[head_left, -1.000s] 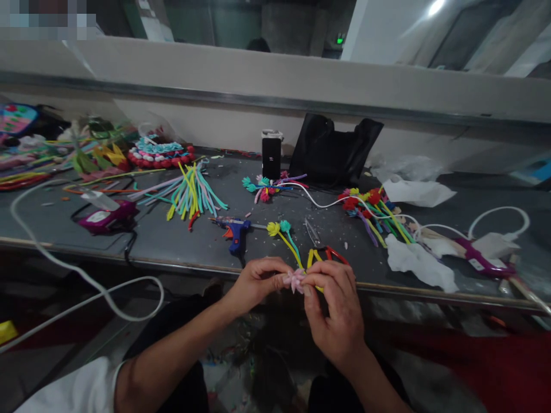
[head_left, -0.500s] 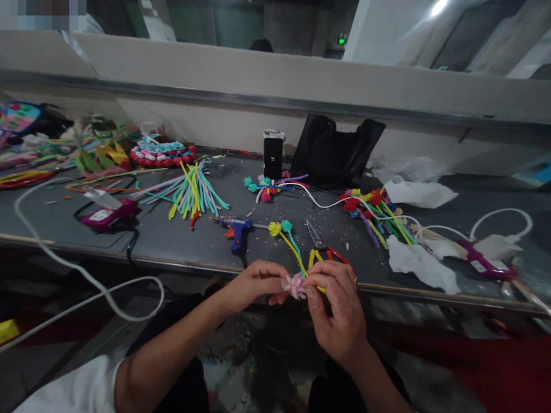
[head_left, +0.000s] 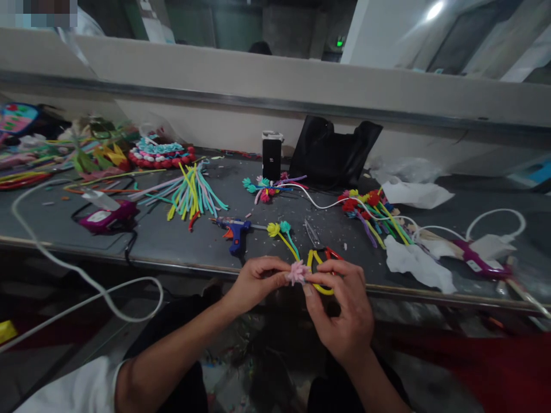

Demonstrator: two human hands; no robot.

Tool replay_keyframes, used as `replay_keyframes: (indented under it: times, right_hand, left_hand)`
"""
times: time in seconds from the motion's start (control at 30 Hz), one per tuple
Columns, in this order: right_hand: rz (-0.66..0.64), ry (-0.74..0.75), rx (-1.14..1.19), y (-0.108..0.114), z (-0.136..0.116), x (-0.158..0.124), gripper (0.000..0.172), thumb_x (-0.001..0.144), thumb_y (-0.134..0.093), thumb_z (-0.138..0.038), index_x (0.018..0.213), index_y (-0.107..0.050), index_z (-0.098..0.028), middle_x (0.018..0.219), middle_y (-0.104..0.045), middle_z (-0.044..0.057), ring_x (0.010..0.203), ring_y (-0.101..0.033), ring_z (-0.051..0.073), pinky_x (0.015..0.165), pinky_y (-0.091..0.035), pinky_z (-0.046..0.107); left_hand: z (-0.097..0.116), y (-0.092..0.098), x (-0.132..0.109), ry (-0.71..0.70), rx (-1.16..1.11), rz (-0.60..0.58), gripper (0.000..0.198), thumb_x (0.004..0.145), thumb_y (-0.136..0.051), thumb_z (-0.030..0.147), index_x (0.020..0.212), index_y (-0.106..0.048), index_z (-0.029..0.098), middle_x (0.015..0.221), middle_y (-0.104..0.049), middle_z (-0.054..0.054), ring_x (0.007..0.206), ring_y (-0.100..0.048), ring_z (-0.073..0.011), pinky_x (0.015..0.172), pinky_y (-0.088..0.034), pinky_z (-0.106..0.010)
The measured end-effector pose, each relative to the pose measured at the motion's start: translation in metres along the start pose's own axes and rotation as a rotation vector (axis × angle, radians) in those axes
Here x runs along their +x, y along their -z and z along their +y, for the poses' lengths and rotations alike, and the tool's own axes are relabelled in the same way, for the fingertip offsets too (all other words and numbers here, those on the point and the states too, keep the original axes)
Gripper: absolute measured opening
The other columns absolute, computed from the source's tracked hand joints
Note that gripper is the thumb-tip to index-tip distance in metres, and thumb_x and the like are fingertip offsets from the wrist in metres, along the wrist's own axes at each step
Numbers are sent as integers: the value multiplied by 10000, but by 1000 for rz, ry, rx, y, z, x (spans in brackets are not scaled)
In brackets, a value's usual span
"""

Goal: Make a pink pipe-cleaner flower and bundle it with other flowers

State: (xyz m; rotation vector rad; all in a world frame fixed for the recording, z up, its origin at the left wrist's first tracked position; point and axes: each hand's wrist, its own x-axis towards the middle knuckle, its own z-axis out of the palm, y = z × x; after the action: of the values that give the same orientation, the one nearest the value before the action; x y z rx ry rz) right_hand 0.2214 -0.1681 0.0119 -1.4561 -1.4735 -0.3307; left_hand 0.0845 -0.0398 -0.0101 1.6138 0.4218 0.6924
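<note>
Both my hands meet at the near edge of the grey table (head_left: 172, 241). My left hand (head_left: 258, 281) and my right hand (head_left: 342, 310) pinch a small pink pipe-cleaner flower (head_left: 297, 272) between their fingertips. A yellow pipe-cleaner stem (head_left: 318, 287) curls out from under my right fingers. Just behind my hands lie a yellow flower and a teal flower on stems (head_left: 279, 230), a pair of red-handled scissors (head_left: 321, 244) and a blue glue gun (head_left: 235, 232).
A fan of coloured pipe cleaners (head_left: 191, 195) lies left of centre, a purple glue gun (head_left: 107, 215) further left. Finished flowers (head_left: 370, 209), white tissue (head_left: 415, 261) and white cables (head_left: 495, 221) lie right. A black bag (head_left: 333, 152) and phone (head_left: 271, 158) stand behind.
My hands have turned the pink flower a little and shifted slightly up towards the table edge; more of the yellow stem now shows by my right fingers.
</note>
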Motion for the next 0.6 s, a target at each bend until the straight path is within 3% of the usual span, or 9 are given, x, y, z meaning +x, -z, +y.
replay_keyframes:
  times: [0.3,0.6]
  right_hand:
    - [19,-2,-29,-3,-1,2,144,823,-617,-114,923,-627,-217,922,-611,44,897,-568,195,805,-470,385]
    - [-11,-6,-78,-9,2,-2,142,864,-537,-94,942,-576,-206,947,-593,57,948,-535,209,858,-455,421]
  left_hand:
    - [1,0,-2,-180,167,33,140,838,-669,268,893,-760,177,791,-713,-54,720,-629,-144,675,-465,-243]
    - [1,1,-4,-200,203,20,152,852,-650,266,910,-762,180,795,-716,-61,739,-641,-156,699,-474,-254]
